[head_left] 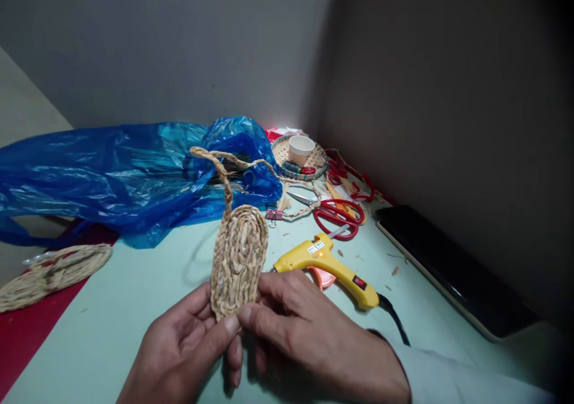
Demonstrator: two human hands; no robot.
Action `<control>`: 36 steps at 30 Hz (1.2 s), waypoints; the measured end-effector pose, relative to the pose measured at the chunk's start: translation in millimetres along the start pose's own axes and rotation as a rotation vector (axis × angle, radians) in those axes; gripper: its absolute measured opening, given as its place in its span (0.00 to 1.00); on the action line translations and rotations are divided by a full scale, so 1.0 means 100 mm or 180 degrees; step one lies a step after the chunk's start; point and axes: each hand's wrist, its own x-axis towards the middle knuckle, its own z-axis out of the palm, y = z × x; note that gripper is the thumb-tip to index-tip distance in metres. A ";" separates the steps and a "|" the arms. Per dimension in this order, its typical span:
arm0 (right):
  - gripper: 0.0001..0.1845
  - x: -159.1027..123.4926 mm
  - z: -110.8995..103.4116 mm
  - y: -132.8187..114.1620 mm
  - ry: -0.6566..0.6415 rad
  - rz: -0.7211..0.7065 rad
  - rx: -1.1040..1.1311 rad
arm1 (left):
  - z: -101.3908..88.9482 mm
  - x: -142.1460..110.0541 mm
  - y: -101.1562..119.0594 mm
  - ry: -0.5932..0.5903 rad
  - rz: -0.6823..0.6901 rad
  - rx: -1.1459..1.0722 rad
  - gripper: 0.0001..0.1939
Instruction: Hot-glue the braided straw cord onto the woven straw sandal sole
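Observation:
An oval sole of coiled, braided straw (240,260) is held upright above the table in both hands. My left hand (188,338) pinches its lower left edge between thumb and fingers. On the lower right edge my right hand (300,326) grips it, the two thumbs nearly meeting at the bottom. From the sole's upper left runs a loose straw braid (224,180), looping up and off to the right. A yellow glue gun (334,263) lies just beyond my right hand, over a pinkish-orange round piece (323,277) that it partly hides.
A blue plastic bag (134,177) spreads along the back left. Red-handled scissors (338,216), a pink binder clip (274,214) and a woven tray (280,153) with a white cup (301,148) sit behind. A black phone (452,266) lies right; another braided piece (58,272) lies left.

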 end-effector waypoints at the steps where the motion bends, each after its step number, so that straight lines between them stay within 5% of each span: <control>1: 0.13 0.01 0.01 0.01 0.0047 0.0065 0.0060 | -0.01 0.01 -0.02 -0.0003 0.0007 0.0012 0.22; 8: 0.13 0.08 -0.01 0.09 -0.0063 0.0196 0.0898 | 0.10 0.02 0.06 -0.0036 -0.0057 -0.0696 0.16; 16: 0.16 0.03 -0.06 -0.04 0.0153 0.0121 0.1192 | 0.10 -0.04 0.18 0.0671 0.0682 -0.0076 0.34; 23: 0.22 0.05 0.00 0.10 -0.0203 0.0124 0.1682 | 0.02 0.01 0.10 0.0960 0.1208 0.0435 0.08; 30: 0.25 0.09 0.05 0.25 -0.0674 0.0012 0.2137 | -0.02 -0.01 0.02 0.1268 0.1913 0.0585 0.07; 36: 0.32 0.10 0.02 0.18 -0.0797 -0.0103 0.1748 | -0.05 -0.01 0.15 0.0651 0.1605 0.0343 0.03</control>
